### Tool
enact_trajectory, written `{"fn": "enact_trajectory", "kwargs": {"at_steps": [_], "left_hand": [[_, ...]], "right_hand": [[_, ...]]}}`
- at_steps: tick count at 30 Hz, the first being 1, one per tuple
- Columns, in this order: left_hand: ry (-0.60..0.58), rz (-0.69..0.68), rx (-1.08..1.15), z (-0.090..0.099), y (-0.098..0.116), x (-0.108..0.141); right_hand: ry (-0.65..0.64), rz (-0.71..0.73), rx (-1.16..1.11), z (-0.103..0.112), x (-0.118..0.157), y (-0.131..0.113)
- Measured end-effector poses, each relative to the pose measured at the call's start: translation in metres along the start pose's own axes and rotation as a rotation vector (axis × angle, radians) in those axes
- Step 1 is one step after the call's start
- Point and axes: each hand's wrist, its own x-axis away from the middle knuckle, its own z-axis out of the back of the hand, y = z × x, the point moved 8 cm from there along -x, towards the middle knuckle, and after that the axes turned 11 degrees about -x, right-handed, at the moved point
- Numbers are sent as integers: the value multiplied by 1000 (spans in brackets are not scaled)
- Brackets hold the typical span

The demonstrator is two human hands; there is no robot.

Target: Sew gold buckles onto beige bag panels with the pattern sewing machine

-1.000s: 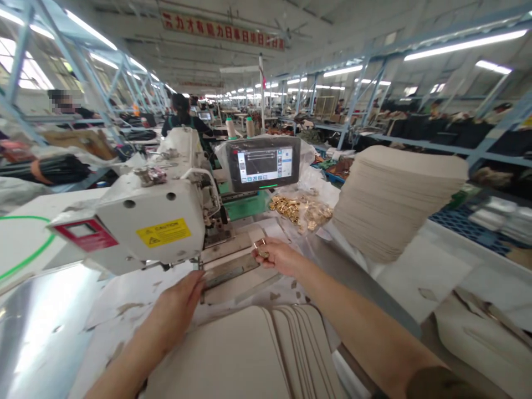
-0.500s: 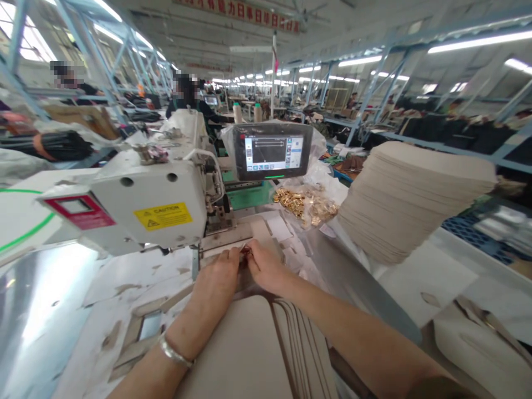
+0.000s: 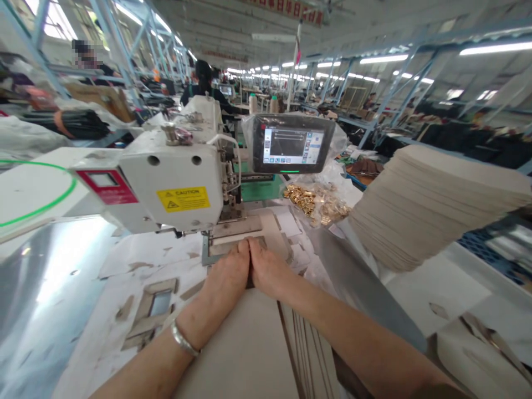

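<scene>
My left hand [image 3: 228,272] and my right hand [image 3: 269,271] are pressed together in front of the sewing machine [image 3: 177,185], fingers curled inward. What they pinch between them is hidden by the fingers and knuckles. Just below lies a stack of beige panels [image 3: 245,343], its layers fanned out toward the right. Beyond my fingertips, another beige panel [image 3: 274,230] lies flat by the machine's metal clamp frame [image 3: 204,252]. A silver bangle [image 3: 183,339] circles my left wrist.
A lit control screen [image 3: 293,145] stands behind the work area. Gold metal fittings [image 3: 301,198] lie in clear plastic near it. On the right leans a tall stack of beige pieces [image 3: 432,208]. At left rests a rectangular frame [image 3: 139,321]. A co-worker [image 3: 203,83] sits farther back.
The view has shifted, so the machine appears farther right. My hands have drawn tighter together and slightly back from the machine. A small shiny reddish thing between my fingers is now covered.
</scene>
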Motion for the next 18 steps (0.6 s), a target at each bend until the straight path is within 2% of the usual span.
{"fn": "enact_trajectory", "kwargs": {"at_steps": [4, 7, 10, 14, 18], "left_hand": [[106, -40, 128, 1, -1, 0], [205, -34, -30, 12, -4, 1], [190, -24, -138, 15, -7, -1], [214, -125, -73, 10, -1, -4], [362, -232, -40, 10, 3, -6]], "right_hand": [[28, -11, 16, 10, -2, 6], [49, -38, 29, 18, -3, 14], [49, -54, 41, 21, -4, 17], [31, -20, 20, 19, -3, 11], [65, -14, -21, 22, -6, 19]]}}
